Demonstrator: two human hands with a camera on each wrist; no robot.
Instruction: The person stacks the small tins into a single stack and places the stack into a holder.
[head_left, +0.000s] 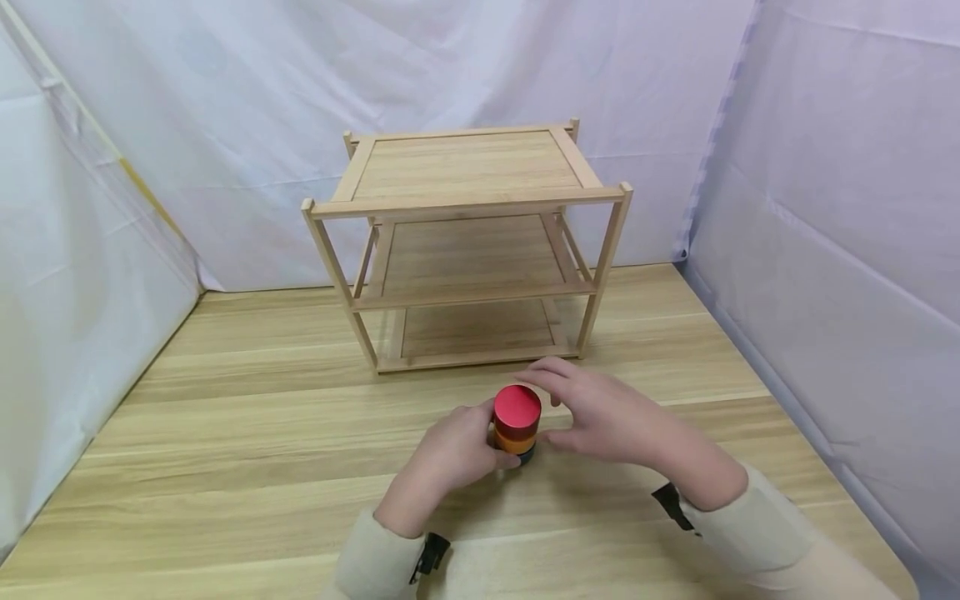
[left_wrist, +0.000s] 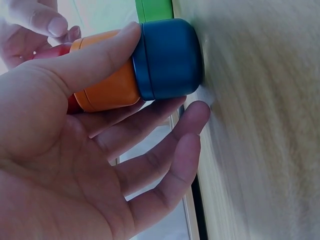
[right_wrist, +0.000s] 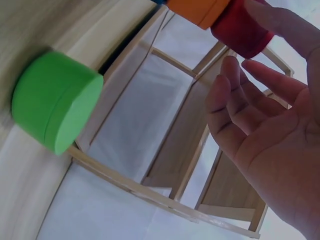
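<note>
The left hand (head_left: pixel 457 446) has its grip clamped round the side of a small stack, the thumb lying across the orange middle piece and reaching the blue one, with fingers curved behind. From top to bottom, the stack is a bright red round canister with a flat, shiny lid (head_left: pixel 517 406), a smooth orange round canister with a seam (left_wrist: pixel 112 91), and a deep blue round canister with a rounded base (left_wrist: pixel 170 60), all upright. I see it low on the pale wood-grain tabletop (head_left: pixel 262 450), well in from the left, right and back edges.

The right hand (head_left: pixel 607 412) is held beside the red canister, fingers bent and parted from the thumb, its grip apart; I cannot tell whether the thumb touches the red side. To the right of the stack, a bright green round canister with a slanting top (right_wrist: pixel 47 100) rests on the tabletop, apart from the others, near the shelf's front right corner.

Beyond the hands, a three-tier light wooden shelf (head_left: pixel 472 162) stands towards the tabletop's back edge. White cloth (head_left: pixel 247 108) hangs behind and along both sides. The person's pale sleeves (head_left: pixel 757 525) reach the wrists.
</note>
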